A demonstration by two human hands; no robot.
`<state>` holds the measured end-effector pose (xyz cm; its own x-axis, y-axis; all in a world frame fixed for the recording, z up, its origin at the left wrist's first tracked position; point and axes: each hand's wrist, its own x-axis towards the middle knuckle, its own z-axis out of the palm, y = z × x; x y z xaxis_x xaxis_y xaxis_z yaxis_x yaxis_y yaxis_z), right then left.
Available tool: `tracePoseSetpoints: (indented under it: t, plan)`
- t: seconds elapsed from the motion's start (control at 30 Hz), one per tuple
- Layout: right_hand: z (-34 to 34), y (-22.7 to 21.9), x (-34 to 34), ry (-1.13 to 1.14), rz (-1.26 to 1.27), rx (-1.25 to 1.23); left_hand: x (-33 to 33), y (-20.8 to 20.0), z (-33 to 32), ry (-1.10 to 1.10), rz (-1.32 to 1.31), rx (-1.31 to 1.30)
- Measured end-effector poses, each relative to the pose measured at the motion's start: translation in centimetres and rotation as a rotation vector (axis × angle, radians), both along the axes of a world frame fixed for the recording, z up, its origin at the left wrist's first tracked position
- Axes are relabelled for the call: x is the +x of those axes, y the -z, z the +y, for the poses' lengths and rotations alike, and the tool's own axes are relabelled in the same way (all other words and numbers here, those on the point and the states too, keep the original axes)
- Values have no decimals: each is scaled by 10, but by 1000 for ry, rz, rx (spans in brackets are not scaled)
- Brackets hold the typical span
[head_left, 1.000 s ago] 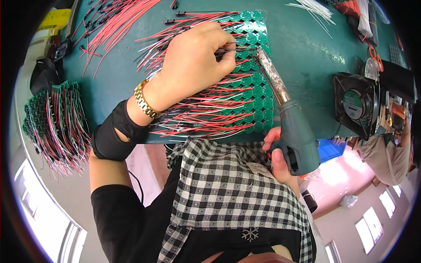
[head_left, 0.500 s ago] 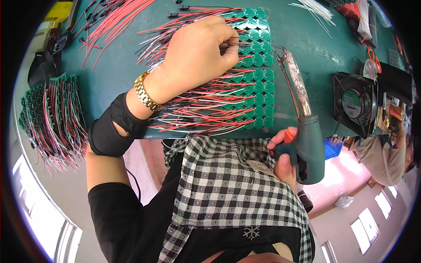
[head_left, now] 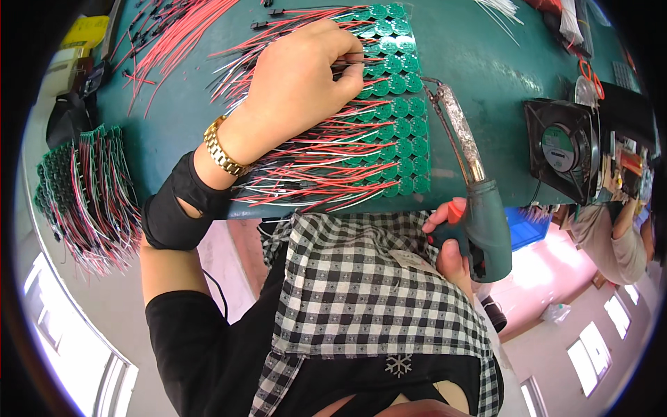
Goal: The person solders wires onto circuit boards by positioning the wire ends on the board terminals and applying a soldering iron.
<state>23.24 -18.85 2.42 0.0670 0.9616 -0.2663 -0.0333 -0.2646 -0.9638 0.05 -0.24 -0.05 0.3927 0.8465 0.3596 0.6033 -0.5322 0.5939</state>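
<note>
My left hand (head_left: 302,80), wearing a gold watch and a black wrist sleeve, is closed in a pinch over the upper rows of a panel of small round green circuit boards (head_left: 401,128). A thin dark wire (head_left: 340,66) shows between thumb and forefinger. Red, white and black wires (head_left: 313,163) run leftward from the panel's rows, partly under this hand. My right hand (head_left: 449,240) grips a dark green soldering gun (head_left: 488,226) with an orange trigger, at the bench's near edge. Its metal barrel points up and away, the bent tip just off the panel's right edge.
Loose red wires (head_left: 184,38) lie far left, white wires (head_left: 500,10) far right. A black fan (head_left: 561,146) stands right, near orange-handled scissors (head_left: 590,78). Wired boards (head_left: 87,187) hang over the left edge. A blue bin (head_left: 524,229) and another person (head_left: 601,236) are beyond the right.
The whole view has shifted slightly, moving the panel and left hand a little left and up in the picture. My left pinch stays over the same rows; the soldering gun remains held beside the panel.
</note>
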Motion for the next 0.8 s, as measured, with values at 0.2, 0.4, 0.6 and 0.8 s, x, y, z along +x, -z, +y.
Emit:
tracePoseSetpoints:
  t: [0.2, 0.4, 0.6, 0.8]
  plan:
    - [4, -9, 1, 2, 24, 9, -4, -5, 1, 55, -22, 9]
    - [8, -6, 7, -134, -62, -9, 3, -16, -4, 96, -151, -95]
    - [-3, 11, -2, 15, 158, 22, 12, -5, -10, 107, -49, -27]
    - [4, 16, 3, -142, 16, 20, 10, -4, -10, 127, 39, 31]
